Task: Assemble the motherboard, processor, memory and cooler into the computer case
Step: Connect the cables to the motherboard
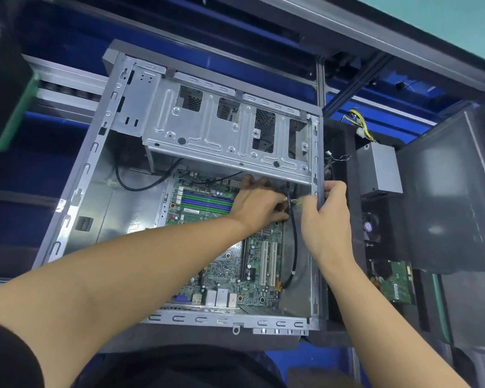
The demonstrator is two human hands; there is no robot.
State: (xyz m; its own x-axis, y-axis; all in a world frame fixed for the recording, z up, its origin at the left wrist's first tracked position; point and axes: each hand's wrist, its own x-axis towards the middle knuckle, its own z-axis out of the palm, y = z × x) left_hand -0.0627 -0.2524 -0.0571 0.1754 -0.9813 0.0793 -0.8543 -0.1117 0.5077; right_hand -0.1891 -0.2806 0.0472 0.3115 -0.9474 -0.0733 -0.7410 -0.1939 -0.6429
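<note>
Motherboard (pixel 227 275) is lying flat on the floor of the open case (pixel 76 197), filling its near right part, with its port row facing the case's near edge. The case is lying on its side, so the board is facing up within reach. The left hand (pixel 258 203) is reaching across the board to its far right corner, just under the drive cage (pixel 207 135). Its fingers are curling tight and seemingly pinching the top end of a black cable (pixel 294 247) that is running down beside the board's right edge, probably to seat or clear a plug. The right hand (pixel 329 217) is gripping the case's right rim, fingers wrapping over the rail, likely bracing the case against that push. A small pale plug (pixel 297 202) is showing between the hands; I cannot tell which is holding it. The memory slots (pixel 207 201) are looking bare, and the forearm (pixel 151 247) is hiding the socket area. A grey power supply (pixel 380 169) is sitting outside the case, beyond its right rim.
</note>
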